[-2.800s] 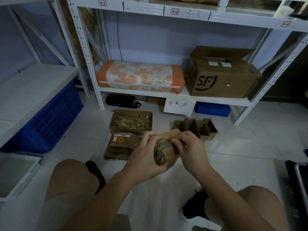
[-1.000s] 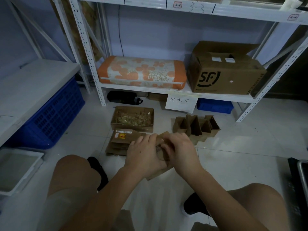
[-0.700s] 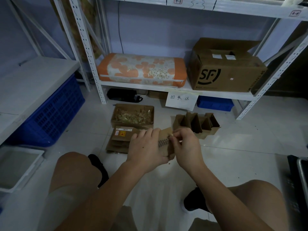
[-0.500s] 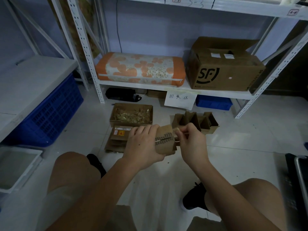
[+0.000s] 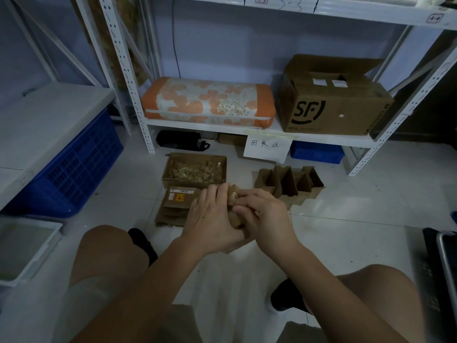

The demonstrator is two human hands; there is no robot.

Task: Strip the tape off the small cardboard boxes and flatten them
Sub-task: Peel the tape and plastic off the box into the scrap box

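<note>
I hold a small brown cardboard box (image 5: 233,219) in front of me above the white floor, mostly hidden between my hands. My left hand (image 5: 210,216) wraps round its left side with the fingers curled over the top. My right hand (image 5: 265,216) grips the right side, and its fingertips pinch at the box's top edge (image 5: 233,191). Whether tape is between those fingers cannot be made out. A pile of flattened boxes (image 5: 176,206) lies on the floor just beyond my left hand.
An open carton of crumpled tape scraps (image 5: 195,169) sits past the flat pile. Several standing small boxes (image 5: 289,181) are at the right. White shelving (image 5: 247,131) holds an orange cushion and an SF carton (image 5: 331,102). A blue crate (image 5: 74,169) stands at left.
My hands have dropped lower and closed together over the box. The right hand, which was pulling away from the box's top edge, is back against it. The printed face no longer shows.
</note>
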